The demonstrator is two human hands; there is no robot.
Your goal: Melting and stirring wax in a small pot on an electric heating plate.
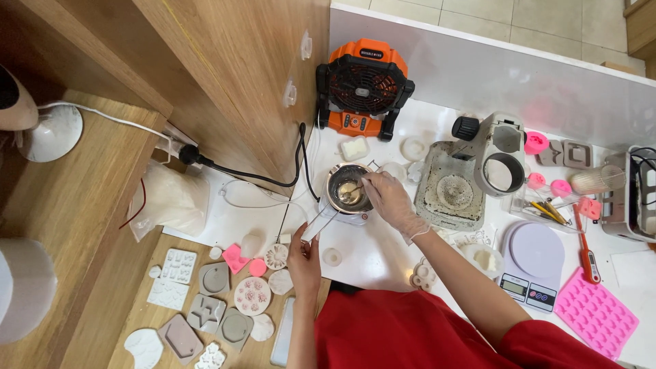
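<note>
The metal melting pot is taken as landmark on the white bench. Its handle, just nearer than the pot, is gripped by the left hand. Above its rim, a spoon is pinched by the gloved right hand. Beyond the pot stands an orange fan.

Bright even light, sharp, soft shadows
</note>
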